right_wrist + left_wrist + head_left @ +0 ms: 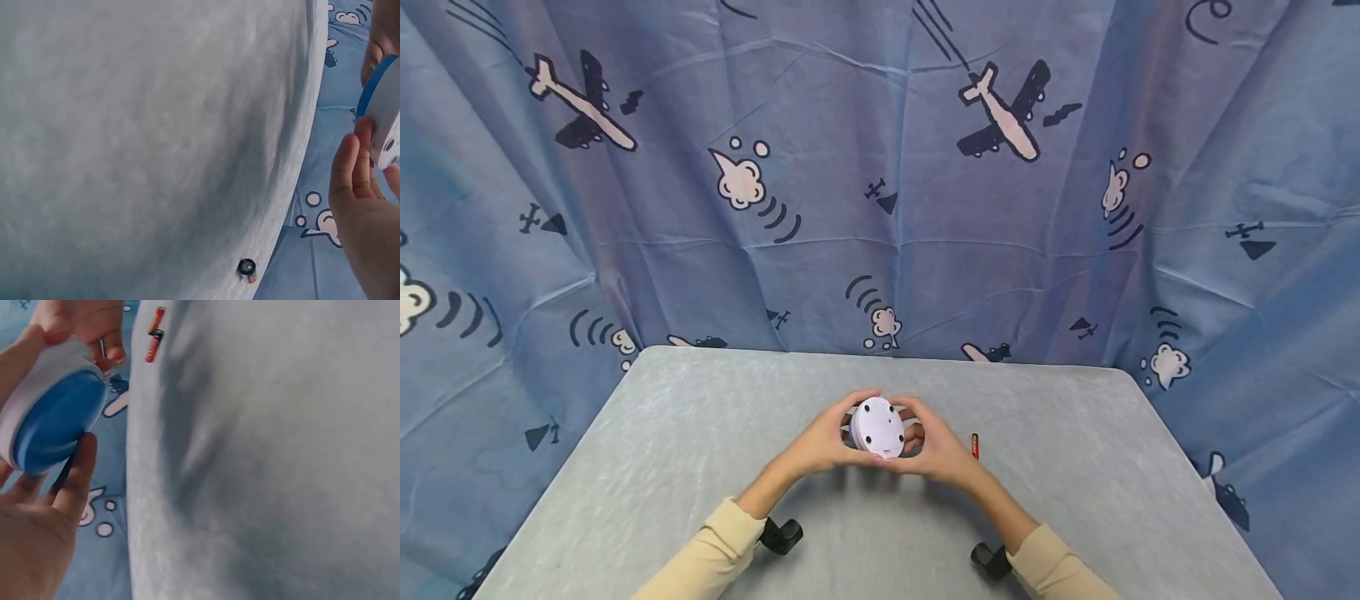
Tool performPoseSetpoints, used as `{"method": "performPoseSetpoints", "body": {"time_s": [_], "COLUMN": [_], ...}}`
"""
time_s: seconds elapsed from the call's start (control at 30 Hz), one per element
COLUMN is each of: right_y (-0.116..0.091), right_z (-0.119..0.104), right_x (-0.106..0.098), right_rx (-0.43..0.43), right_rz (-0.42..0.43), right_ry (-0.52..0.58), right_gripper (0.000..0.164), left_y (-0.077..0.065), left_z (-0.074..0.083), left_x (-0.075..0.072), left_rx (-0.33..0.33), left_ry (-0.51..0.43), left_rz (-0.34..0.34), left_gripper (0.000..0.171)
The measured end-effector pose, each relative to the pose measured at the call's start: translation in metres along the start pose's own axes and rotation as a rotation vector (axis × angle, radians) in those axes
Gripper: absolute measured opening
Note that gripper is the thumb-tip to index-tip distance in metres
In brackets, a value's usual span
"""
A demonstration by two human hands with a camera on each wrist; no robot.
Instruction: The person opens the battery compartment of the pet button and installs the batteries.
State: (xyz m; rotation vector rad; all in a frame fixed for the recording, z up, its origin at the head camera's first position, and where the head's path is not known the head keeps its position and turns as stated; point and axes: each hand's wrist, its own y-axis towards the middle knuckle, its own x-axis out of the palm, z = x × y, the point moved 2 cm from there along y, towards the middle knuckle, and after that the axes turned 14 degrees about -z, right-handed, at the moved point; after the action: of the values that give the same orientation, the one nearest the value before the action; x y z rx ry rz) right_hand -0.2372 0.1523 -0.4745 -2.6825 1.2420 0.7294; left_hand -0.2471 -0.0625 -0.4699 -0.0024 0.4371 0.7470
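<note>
One round device (878, 428), gripped on both sides, above the bench (662, 467)
At the device's left, the left hand (827, 440) has its grip spread about as wide as the rim, fingers and thumb curled round it; at the device's right, the right hand (938, 446) holds the opposite edge likewise. The device's white side, with dark dots, faces the head camera (the left wrist view shows its other side, which is blue). To the right of the device, two small red batteries (154, 347) lie end to end on the bench, and behind the device hangs a blue curtain (820, 167) printed with aeroplanes.
</note>
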Motion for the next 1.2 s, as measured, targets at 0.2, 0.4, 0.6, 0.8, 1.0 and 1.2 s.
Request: {"method": "performPoseSetpoints", "body": {"time_s": [0.2, 0.4, 0.6, 0.8, 1.0, 1.2], "right_y": [-0.001, 0.001, 0.01, 0.016, 0.019, 0.023], "right_z": [0.008, 0.013, 0.017, 0.022, 0.021, 0.017], "right_x": [-0.002, -0.002, 0.002, 0.005, 0.004, 0.001], "right_rx": [0.027, 0.058, 0.047, 0.05, 0.041, 0.031], "right_rz": [-0.058, -0.062, -0.058, -0.089, -0.125, -0.164], "right_ry": [0.025, -0.042, -0.15, -0.191, -0.135, -0.134], "right_gripper": [0.077, 0.073, 0.075, 0.075, 0.077, 0.077], "left_y": [-0.004, -0.007, -0.008, -0.008, -0.006, -0.005], "left_z": [-0.014, -0.025, -0.03, -0.028, -0.026, -0.026], "left_x": [0.0, -0.002, -0.004, -0.003, -0.005, -0.008], "left_rx": [-0.052, -0.083, -0.092, -0.111, -0.128, -0.129], "left_ry": [-0.002, -0.019, -0.015, 0.062, 0.098, 0.137], "left_rz": [0.041, 0.032, 0.024, 0.005, 0.006, 0.015], "left_gripper": [0.086, 0.085, 0.086, 0.086, 0.086, 0.086]}}
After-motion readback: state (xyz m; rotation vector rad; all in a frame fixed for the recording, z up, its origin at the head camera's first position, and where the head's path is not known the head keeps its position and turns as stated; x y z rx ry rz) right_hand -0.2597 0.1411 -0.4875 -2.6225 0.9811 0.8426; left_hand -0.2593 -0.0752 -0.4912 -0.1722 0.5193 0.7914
